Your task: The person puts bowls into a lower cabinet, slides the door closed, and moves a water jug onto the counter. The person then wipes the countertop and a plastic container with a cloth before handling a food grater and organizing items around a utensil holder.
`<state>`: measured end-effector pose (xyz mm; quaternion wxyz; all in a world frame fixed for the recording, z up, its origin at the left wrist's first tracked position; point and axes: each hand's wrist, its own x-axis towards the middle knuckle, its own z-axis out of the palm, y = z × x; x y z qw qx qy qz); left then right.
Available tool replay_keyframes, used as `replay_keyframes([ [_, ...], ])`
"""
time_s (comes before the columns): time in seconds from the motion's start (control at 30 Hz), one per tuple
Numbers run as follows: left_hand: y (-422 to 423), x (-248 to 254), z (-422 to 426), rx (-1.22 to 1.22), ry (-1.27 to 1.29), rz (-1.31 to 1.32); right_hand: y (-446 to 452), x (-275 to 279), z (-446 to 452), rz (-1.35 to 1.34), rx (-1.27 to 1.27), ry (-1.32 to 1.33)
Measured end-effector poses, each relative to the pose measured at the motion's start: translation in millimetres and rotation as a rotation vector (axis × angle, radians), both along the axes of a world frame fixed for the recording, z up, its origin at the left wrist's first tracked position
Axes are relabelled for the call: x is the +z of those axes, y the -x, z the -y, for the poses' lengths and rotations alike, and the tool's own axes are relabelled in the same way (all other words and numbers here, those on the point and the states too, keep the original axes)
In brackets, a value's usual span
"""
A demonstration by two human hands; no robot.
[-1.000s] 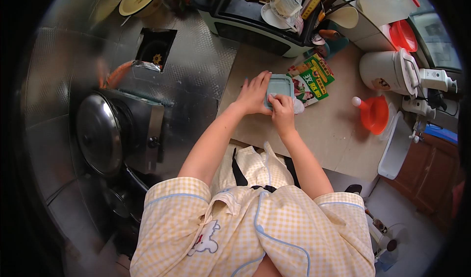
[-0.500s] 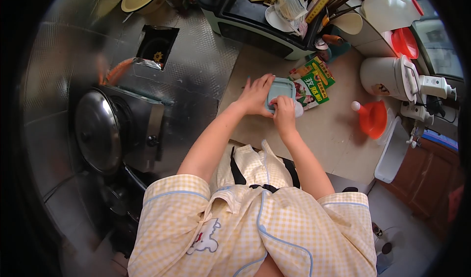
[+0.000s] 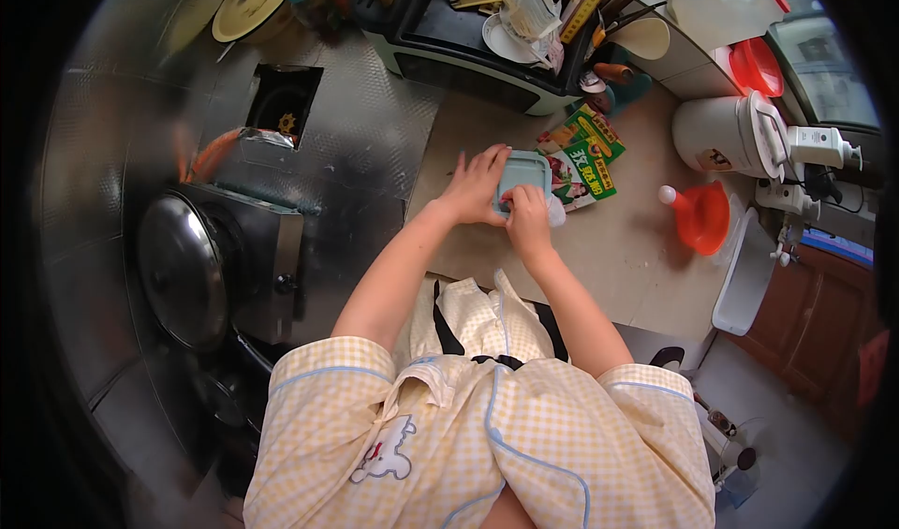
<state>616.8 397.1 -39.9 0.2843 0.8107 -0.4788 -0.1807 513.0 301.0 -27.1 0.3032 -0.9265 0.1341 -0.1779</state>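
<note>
A small pale blue-green plastic box (image 3: 526, 168), rectangular with a raised rim, sits on the counter. My left hand (image 3: 474, 192) grips it along its left side, fingers over the far left corner and thumb at the near edge. Over the box's near right part is my right hand (image 3: 527, 216), its fingers pinched together; what they hold is hidden. A soft white wad (image 3: 556, 212) shows just right of that hand, its material unclear. Two green-and-yellow printed packets (image 3: 582, 168) lie overlapping beside the box.
A toaster oven (image 3: 468, 70) loaded with utensils stands behind the box. To the right on the counter (image 3: 627, 257) are a red plastic scoop (image 3: 702, 215), a white lidded bucket (image 3: 726, 136) and a white tray (image 3: 742, 290). A lidded pan (image 3: 183, 271) occupies the stove at left.
The view has shifted a little, so the scene sits slightly farther left. Both hands keep their places at the box, the right still pinched over it.
</note>
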Motion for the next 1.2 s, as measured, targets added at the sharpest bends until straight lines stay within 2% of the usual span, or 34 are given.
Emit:
replay_keyframes([
  [0.17, -4, 2, -1, -0.023, -0.021, -0.029, -20, 0, -9, 0.083, -0.159, -0.016],
  [0.23, -5, 7, -2, -0.048, -0.051, 0.001, 2, 2, -11, -0.011, -0.018, -0.018],
  [0.37, -4, 13, 2, -0.062, -0.108, 0.052, 16, 4, -13, -0.009, 0.033, 0.017],
  [0.43, -3, 13, 2, -0.056, -0.105, 0.068, 15, 7, -5, -0.108, 0.070, 0.103],
  [0.53, -1, 11, 3, -0.041, -0.100, 0.077, 33, 19, 22, -0.215, -0.038, 0.234],
  [0.67, 3, 9, 4, -0.025, -0.122, 0.060, 39, 16, 37, -0.237, -0.148, 0.243],
  [0.77, 6, 8, 5, -0.003, -0.117, 0.051, 36, 6, 28, -0.139, -0.098, 0.212],
  [0.9, 7, 5, 6, 0.024, -0.090, 0.049, 20, 12, -1, -0.183, -0.005, 0.180],
  [0.97, 2, -4, 3, 0.020, -0.131, 0.146, 9, 2, -14, -0.138, 0.032, 0.113],
  [1.1, 5, 12, 3, -0.002, -0.135, 0.041, 26, 12, 13, -0.174, 0.029, 0.059],
  [1.2, 8, 12, 4, 0.016, -0.144, 0.054, 33, 12, 31, -0.224, 0.006, 0.151],
])
